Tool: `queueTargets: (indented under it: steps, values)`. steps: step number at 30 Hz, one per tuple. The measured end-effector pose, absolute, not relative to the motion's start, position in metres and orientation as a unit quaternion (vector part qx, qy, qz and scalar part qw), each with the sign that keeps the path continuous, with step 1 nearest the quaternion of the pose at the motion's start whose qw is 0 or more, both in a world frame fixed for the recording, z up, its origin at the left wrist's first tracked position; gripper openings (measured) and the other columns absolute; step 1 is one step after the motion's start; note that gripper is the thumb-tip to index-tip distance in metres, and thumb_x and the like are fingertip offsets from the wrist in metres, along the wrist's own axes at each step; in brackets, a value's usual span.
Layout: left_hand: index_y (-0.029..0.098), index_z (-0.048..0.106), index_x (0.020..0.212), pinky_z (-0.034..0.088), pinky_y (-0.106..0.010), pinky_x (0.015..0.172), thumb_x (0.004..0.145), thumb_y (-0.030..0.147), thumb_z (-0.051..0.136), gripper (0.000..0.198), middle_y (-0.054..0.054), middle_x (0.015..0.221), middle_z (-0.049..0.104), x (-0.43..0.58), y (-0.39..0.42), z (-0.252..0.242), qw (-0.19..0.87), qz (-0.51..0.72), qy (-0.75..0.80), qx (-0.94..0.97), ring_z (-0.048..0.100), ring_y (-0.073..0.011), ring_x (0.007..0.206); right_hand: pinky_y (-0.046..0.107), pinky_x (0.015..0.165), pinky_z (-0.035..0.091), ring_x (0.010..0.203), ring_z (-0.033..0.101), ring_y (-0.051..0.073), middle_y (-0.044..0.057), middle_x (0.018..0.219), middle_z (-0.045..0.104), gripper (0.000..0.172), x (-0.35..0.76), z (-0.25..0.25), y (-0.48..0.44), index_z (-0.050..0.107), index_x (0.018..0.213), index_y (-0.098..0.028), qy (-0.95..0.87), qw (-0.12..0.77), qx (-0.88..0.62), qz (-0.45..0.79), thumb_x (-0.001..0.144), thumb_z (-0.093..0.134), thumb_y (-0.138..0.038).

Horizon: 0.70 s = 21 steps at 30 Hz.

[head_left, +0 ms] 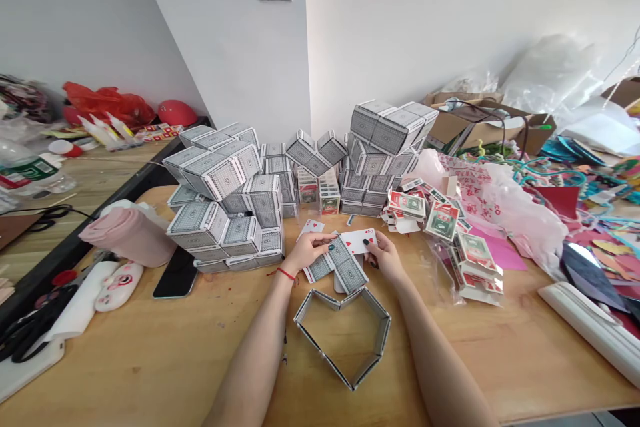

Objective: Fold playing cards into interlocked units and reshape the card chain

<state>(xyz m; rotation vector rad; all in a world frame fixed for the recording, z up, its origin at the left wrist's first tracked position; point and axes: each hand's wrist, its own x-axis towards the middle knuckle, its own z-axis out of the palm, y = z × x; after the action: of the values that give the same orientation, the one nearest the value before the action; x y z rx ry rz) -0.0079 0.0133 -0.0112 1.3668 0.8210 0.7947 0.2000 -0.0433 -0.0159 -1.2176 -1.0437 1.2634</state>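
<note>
White with red hearts is the playing card (356,241); the patterned card (349,267) shows fine grey-blue scrollwork inside a pale border (the stacked card blocks (220,177) repeat that print). The wrist cord (286,273) is red, the bench (200,347) honey-brown, the rolled cloth (127,235) dusty pink, the loose packets (443,220) red, green and white.

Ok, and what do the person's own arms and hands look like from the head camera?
Both forearms show no sleeves, and neither hand wears a glove. The left hand has a thin red cord bracelet at its wrist; the right hand shows no bracelet. Dark, glossy nail polish shows on both.
</note>
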Motion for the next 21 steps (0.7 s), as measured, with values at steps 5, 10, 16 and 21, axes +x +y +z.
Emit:
queueTargets:
  steps: [5,10,16,21]
  values:
    - [0.021,0.067,0.092,0.043,-0.037,0.084,0.061,0.016,0.065,0.032,-0.007,0.095,0.067,-0.008,0.013,-0.011,0.615,0.343,0.356,0.615,0.059,-0.0212,0.087,0.020,0.040,0.028,0.044,0.037,0.008,-0.005,0.055,0.047,0.029,0.206,-0.017,-0.042,0.047,0.082,-0.020,-0.467,0.504,-0.509,0.518,0.066,0.059,-0.042]
    - [0.021,0.067,0.093,0.047,-0.035,0.078,0.062,0.016,0.063,0.032,-0.007,0.097,0.066,-0.008,0.013,-0.011,0.606,0.326,0.354,0.633,0.060,-0.0210,0.085,0.019,0.040,0.026,0.046,0.037,0.008,-0.004,0.060,0.049,0.030,0.215,-0.017,-0.042,0.047,0.082,-0.020,-0.484,0.463,-0.518,0.532,0.068,0.057,-0.045]
    - [0.022,0.067,0.093,0.048,-0.034,0.075,0.063,0.016,0.061,0.031,-0.006,0.096,0.067,-0.008,0.012,-0.010,0.573,0.338,0.347,0.661,0.061,-0.0213,0.085,0.018,0.038,0.021,0.042,0.030,0.006,-0.007,0.054,0.042,0.033,0.220,-0.014,-0.040,0.046,0.078,-0.020,-0.500,0.435,-0.509,0.549,0.066,0.059,-0.049]
    - [0.022,0.068,0.092,0.047,-0.035,0.080,0.065,0.013,0.059,0.029,-0.007,0.098,0.066,-0.006,0.011,-0.012,0.556,0.338,0.347,0.676,0.060,-0.0221,0.090,0.018,0.039,0.023,0.044,0.031,0.006,-0.006,0.056,0.044,0.032,0.219,-0.010,-0.034,0.047,0.077,-0.020,-0.511,0.418,-0.492,0.568,0.067,0.060,-0.047]
